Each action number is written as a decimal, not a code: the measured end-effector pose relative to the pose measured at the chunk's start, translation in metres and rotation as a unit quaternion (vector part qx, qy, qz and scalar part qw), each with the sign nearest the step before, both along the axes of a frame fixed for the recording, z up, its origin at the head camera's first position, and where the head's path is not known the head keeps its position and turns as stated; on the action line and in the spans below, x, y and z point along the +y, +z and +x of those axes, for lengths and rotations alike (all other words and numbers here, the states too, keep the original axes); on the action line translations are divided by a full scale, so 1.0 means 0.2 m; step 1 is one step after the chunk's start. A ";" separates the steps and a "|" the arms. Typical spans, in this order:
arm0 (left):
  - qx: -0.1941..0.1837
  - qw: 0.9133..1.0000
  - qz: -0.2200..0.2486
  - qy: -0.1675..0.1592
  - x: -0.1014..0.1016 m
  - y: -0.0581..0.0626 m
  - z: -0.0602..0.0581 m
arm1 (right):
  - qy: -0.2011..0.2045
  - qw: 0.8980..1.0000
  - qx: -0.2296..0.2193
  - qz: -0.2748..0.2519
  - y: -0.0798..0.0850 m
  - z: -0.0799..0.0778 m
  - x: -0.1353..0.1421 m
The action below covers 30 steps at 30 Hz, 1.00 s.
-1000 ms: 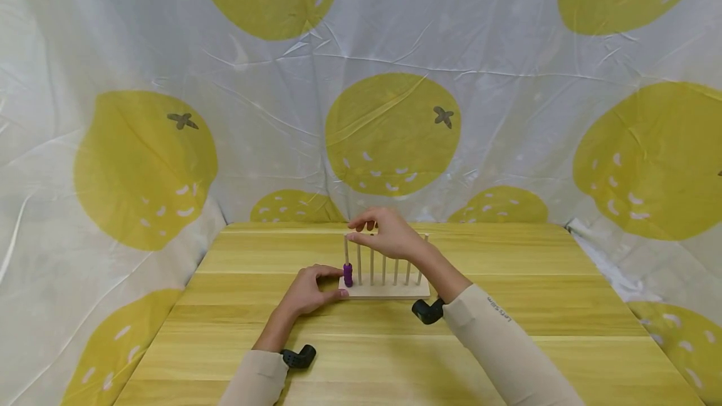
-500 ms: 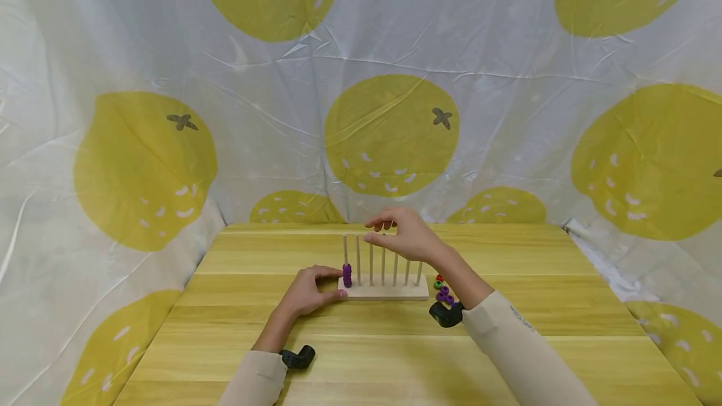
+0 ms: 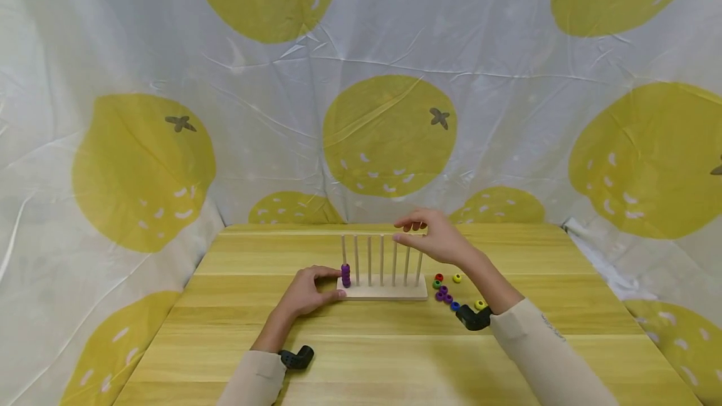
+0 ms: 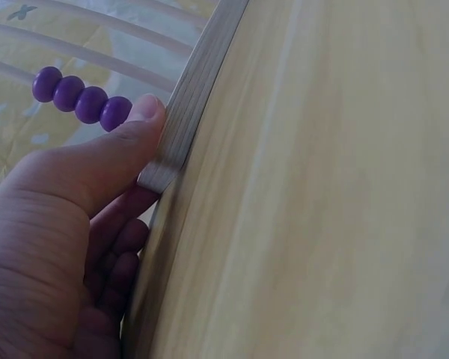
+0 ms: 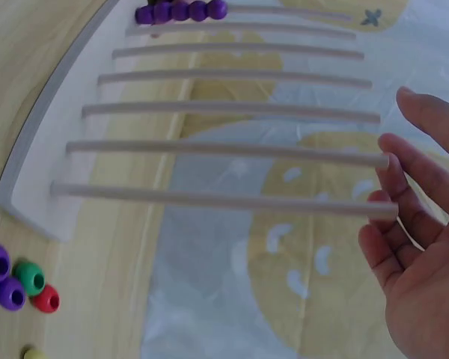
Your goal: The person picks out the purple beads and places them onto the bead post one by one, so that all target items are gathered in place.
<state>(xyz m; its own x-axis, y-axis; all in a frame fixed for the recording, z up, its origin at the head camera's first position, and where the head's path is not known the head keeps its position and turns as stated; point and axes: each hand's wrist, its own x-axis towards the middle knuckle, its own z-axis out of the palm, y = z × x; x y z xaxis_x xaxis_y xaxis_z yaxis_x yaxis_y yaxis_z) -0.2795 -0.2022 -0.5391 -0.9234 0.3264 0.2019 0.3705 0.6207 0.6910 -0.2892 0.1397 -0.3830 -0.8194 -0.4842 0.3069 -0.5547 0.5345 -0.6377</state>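
Observation:
A pale wooden peg rack (image 3: 389, 292) with a row of upright pegs stands on the table. Several purple beads (image 3: 346, 275) are stacked on its leftmost peg; the other pegs are bare. My left hand (image 3: 307, 292) holds the left end of the base, its thumb (image 4: 138, 123) on the edge and the other fingers around the end. My right hand (image 3: 435, 238) is raised over the right half of the rack, holding nothing. In the right wrist view, its loosely bent fingers (image 5: 393, 176) are right at the tips of the nearest pegs.
Right of the rack lie loose purple beads (image 3: 444, 294), a red bead (image 3: 439, 277), a green bead (image 3: 437, 284), a blue bead (image 3: 455, 307) and a yellow bead (image 3: 457, 278). Another yellow bead (image 3: 480, 304) is by the right wrist camera (image 3: 474, 317). A lemon-print cloth (image 3: 282, 130) hangs behind the table.
My right hand has moved right along the peg tops, from the leftmost peg toward the right-hand pegs. The loose beads have come into view from behind the right arm. My left hand keeps its hold.

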 end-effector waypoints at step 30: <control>-0.004 1.000 -0.001 0.001 0.00 -0.01 0.00 | -0.107 0.994 -0.016 0.024 -0.33 0.11 0.48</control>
<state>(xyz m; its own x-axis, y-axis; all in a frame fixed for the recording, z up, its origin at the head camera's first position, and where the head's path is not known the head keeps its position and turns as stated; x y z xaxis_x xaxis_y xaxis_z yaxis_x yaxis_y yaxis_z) -0.2796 -0.2025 -0.5412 -0.9257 0.3251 0.1935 0.3635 0.6223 0.6933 -0.2664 0.2353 -0.4482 -0.9143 -0.3112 0.2591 -0.4044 0.6688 -0.6238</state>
